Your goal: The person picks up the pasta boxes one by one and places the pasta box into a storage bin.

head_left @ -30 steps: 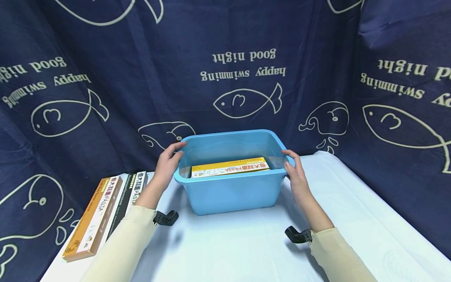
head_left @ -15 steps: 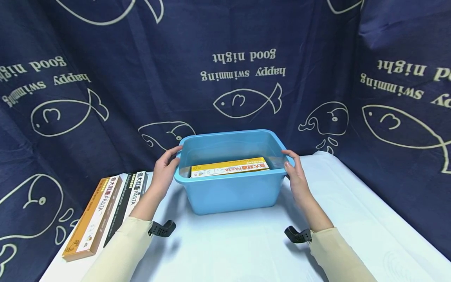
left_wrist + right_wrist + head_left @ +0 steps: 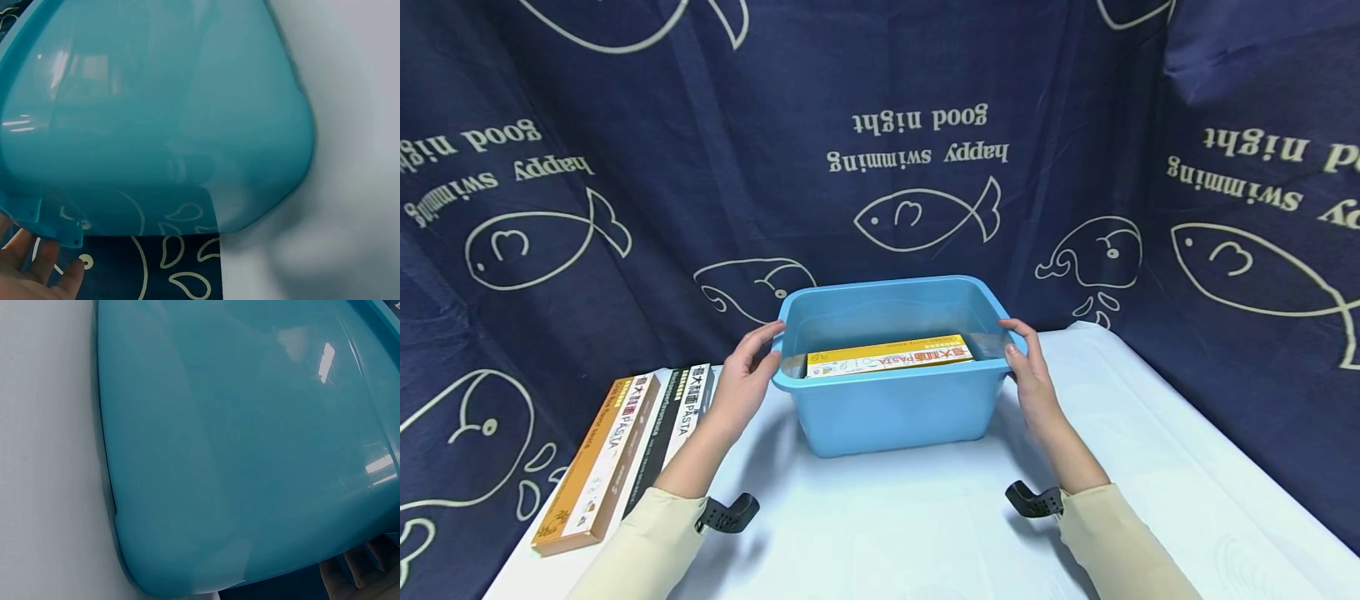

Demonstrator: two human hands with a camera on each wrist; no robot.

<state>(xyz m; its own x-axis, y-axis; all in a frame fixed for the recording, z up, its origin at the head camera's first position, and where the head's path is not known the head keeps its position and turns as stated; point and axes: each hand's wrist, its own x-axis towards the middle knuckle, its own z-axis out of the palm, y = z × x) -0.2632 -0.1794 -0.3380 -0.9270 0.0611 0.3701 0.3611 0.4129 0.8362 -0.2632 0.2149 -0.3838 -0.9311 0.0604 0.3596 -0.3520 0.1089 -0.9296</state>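
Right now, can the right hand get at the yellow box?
Probably yes: the bin is open on top and nothing is seen lying over the yellow box. The right hand grips the bin's side, so it would likely have to let go first.

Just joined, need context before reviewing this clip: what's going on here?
A person's right hand grips the right rim of a blue bin, while the left hand has fingertips at the left rim. The bin sits on a white table with a yellow-and-white pasta box inside. An orange-and-white box and a black-and-white box lie to the left.
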